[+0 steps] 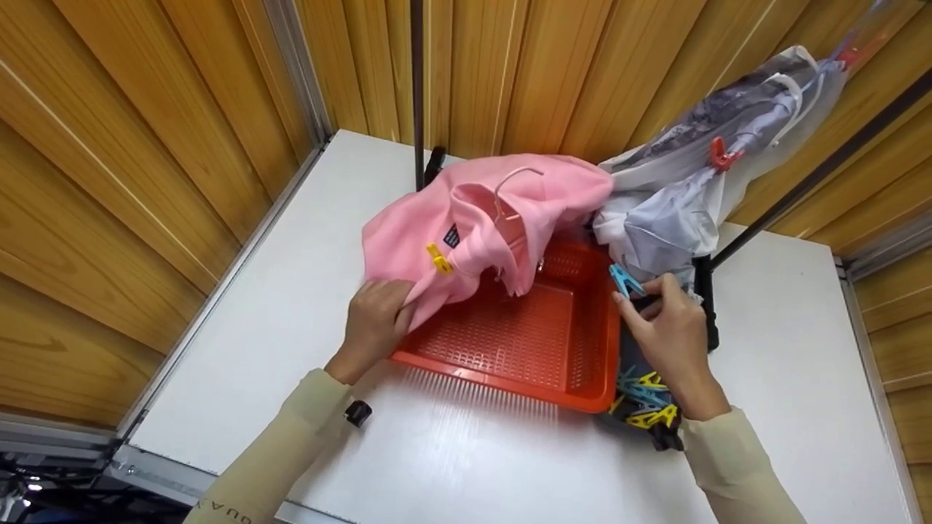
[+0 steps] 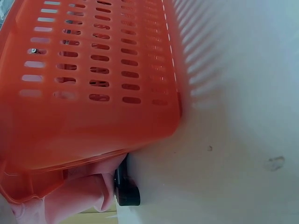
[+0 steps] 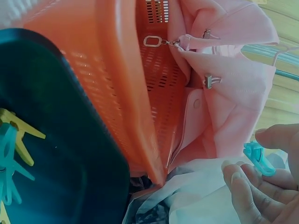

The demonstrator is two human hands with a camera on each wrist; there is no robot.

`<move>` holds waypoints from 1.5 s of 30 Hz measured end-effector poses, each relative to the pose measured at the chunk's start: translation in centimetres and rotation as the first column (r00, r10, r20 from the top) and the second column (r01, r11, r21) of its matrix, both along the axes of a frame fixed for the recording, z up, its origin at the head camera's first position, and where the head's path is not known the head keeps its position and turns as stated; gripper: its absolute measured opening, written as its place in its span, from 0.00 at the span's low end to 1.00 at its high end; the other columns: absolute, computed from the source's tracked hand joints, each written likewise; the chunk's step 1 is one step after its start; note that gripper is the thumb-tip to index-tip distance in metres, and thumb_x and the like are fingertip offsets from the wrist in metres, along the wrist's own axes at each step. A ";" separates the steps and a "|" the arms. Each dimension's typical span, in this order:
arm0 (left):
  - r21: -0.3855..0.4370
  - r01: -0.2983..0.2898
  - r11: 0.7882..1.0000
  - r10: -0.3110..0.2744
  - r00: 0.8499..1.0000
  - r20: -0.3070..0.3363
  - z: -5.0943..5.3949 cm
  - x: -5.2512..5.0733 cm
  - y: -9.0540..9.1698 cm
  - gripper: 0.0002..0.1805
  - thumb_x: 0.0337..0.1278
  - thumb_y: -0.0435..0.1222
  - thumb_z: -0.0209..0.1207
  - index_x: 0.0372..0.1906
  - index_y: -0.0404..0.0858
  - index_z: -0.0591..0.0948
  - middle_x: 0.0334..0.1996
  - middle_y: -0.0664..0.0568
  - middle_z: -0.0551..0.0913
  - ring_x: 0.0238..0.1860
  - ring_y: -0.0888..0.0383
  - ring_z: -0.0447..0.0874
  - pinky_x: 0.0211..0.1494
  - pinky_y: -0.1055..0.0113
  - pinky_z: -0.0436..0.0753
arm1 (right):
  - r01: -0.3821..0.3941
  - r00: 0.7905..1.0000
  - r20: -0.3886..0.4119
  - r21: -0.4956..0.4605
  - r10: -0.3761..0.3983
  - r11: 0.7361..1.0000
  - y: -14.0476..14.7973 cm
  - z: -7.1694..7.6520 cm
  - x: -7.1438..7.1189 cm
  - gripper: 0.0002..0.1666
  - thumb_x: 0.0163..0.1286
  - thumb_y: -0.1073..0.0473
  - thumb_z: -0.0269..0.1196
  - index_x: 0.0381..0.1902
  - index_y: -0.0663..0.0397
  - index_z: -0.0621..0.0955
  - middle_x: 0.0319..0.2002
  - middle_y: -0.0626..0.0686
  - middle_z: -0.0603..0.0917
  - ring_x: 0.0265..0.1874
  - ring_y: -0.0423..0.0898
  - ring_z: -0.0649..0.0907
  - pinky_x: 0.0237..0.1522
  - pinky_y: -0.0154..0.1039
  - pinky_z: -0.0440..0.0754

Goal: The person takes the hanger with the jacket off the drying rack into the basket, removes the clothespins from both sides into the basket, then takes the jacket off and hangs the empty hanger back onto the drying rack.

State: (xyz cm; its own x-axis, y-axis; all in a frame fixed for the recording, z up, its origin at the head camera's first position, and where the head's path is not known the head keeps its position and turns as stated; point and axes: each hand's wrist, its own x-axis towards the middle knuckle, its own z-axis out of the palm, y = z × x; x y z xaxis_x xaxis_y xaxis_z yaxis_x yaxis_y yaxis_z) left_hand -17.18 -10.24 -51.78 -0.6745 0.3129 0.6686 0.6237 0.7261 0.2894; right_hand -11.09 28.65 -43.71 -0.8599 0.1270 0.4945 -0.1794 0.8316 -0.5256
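A pink jacket [image 1: 466, 218] with a hanger [image 1: 518, 175] in its neck lies over the back left of a red basket [image 1: 502, 378]. My left hand [image 1: 375, 320] grips the jacket's near edge at the basket's left corner; the left wrist view hardly shows that hand. A yellow clothespin [image 1: 439, 257] is clipped to the jacket just above it. My right hand [image 1: 673, 335] pinches a light blue clothespin [image 1: 625, 281] above the basket's right rim. In the right wrist view the zipper pull [image 3: 153, 41] and cord stoppers [image 3: 211, 81] of the jacket show.
Right of the basket, a dark bin [image 3: 93, 154] holds several yellow and blue clothespins [image 1: 648, 400]. Grey and white clothes [image 1: 670, 211] hang at the back right with a red clothespin [image 1: 723, 155] on them. Dark rack poles [image 1: 417, 87] rise from the white table [image 1: 277, 255].
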 end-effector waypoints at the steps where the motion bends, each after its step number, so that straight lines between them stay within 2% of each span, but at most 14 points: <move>1: 0.000 -0.002 1.000 0.002 1.000 -0.003 0.0 0.0 0.0 0.05 0.63 0.37 0.56 0.38 0.42 0.81 0.34 0.53 0.86 0.36 0.54 0.83 0.46 0.60 0.79 | -0.001 1.000 -0.002 0.000 0.001 1.000 0.1 0.0 0.0 0.21 0.55 0.56 0.73 0.35 0.62 0.75 0.26 0.58 0.84 0.20 0.49 0.82 0.26 0.12 0.67; 9: -0.003 -0.016 1.000 0.015 1.000 -0.004 0.2 0.1 0.0 0.05 0.62 0.37 0.57 0.39 0.43 0.81 0.34 0.54 0.87 0.36 0.55 0.83 0.43 0.61 0.80 | 0.026 0.999 0.027 0.001 -0.026 1.000 0.9 -0.4 0.2 0.20 0.55 0.57 0.73 0.35 0.61 0.74 0.27 0.57 0.83 0.21 0.48 0.82 0.25 0.13 0.68; 15: 0.001 -0.013 1.000 0.013 1.000 -0.027 0.1 0.0 0.1 0.04 0.60 0.36 0.58 0.38 0.43 0.81 0.33 0.55 0.86 0.34 0.55 0.83 0.42 0.61 0.80 | 0.058 0.997 0.053 0.013 -0.059 0.998 1.7 -0.9 0.6 0.20 0.56 0.56 0.72 0.37 0.59 0.74 0.27 0.56 0.83 0.21 0.47 0.81 0.25 0.13 0.67; 27: 0.011 -0.007 1.000 0.008 0.999 -0.045 -0.1 0.0 0.1 0.05 0.61 0.37 0.57 0.37 0.43 0.82 0.32 0.56 0.86 0.34 0.56 0.82 0.42 0.61 0.80 | 0.093 0.993 0.069 0.041 -0.095 0.995 2.9 -2.0 1.0 0.19 0.55 0.57 0.72 0.36 0.59 0.74 0.24 0.56 0.82 0.19 0.41 0.78 0.24 0.15 0.68; 36: 0.002 -0.009 1.000 0.009 0.999 -0.051 -0.3 -0.1 0.0 0.05 0.61 0.37 0.56 0.38 0.44 0.82 0.33 0.56 0.86 0.35 0.57 0.83 0.42 0.62 0.80 | 0.097 0.992 0.069 0.069 -0.102 0.993 3.5 -2.7 1.0 0.20 0.54 0.58 0.73 0.35 0.58 0.73 0.23 0.57 0.82 0.18 0.43 0.79 0.22 0.31 0.75; 45: 0.007 -0.016 1.000 0.016 0.999 -0.039 -0.1 0.0 0.1 0.05 0.58 0.34 0.56 0.37 0.44 0.81 0.33 0.56 0.86 0.36 0.56 0.83 0.42 0.61 0.80 | 0.119 0.989 0.080 0.089 -0.126 0.989 4.1 -3.6 1.1 0.19 0.54 0.58 0.73 0.34 0.59 0.73 0.21 0.57 0.80 0.18 0.42 0.76 0.21 0.34 0.72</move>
State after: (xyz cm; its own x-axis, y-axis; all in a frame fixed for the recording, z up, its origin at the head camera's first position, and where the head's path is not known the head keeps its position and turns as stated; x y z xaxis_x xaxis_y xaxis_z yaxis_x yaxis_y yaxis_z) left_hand -17.20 -10.16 -51.88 -0.6529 0.2981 0.6963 0.6229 0.7343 0.2697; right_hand -9.99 32.74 -47.29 -0.8801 0.1951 0.4329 -0.0311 0.8860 -0.4626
